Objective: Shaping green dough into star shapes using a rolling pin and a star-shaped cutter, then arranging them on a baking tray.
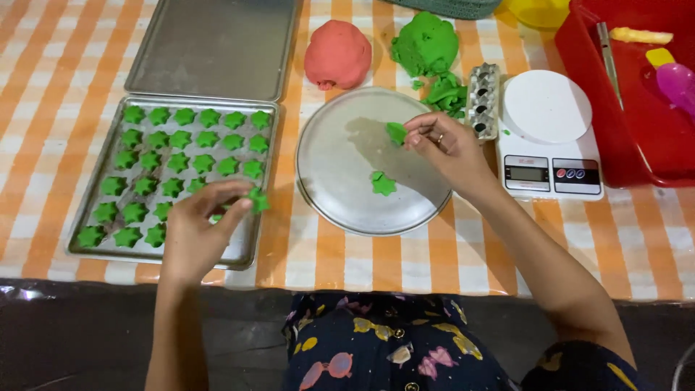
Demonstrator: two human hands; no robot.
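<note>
My left hand point(197, 230) pinches a green star-shaped dough piece point(257, 200) over the right edge of a metal baking tray point(255, 245) that holds several rows of green stars point(181, 163). Over the round metal plate point(326, 195), my right hand point(445, 147) holds a small scrap of green dough point(396, 132) between thumb and fingers. Another green star point(382, 184) lies on the plate just below that hand.
An empty baking tray point(213, 47) lies behind the filled one. A red dough ball point(337, 53), a green dough lump point(426, 45), a metal cutter mould point(483, 100), a white kitchen scale point(548, 137) and a red tub point(637, 137) with utensils stand on the orange checked cloth.
</note>
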